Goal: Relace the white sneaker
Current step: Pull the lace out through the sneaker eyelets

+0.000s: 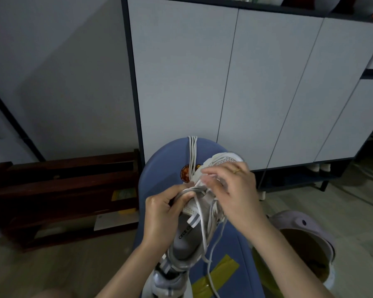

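over the blue desk (166,168), the left hand (159,214) grips the white sneaker (194,231) while the right hand (233,190), at 2 o'clock, pinches its lace (200,214) with curled fingers (209,179).

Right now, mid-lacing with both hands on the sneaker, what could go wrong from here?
1. The loose lace trails down past the heel toward the yellow tape; it may snag or be pulled back out of an eyelet.
2. The white sneaker is steadied only by the left hand gripping its side; while the right hand works the laces, it might twist or slip.
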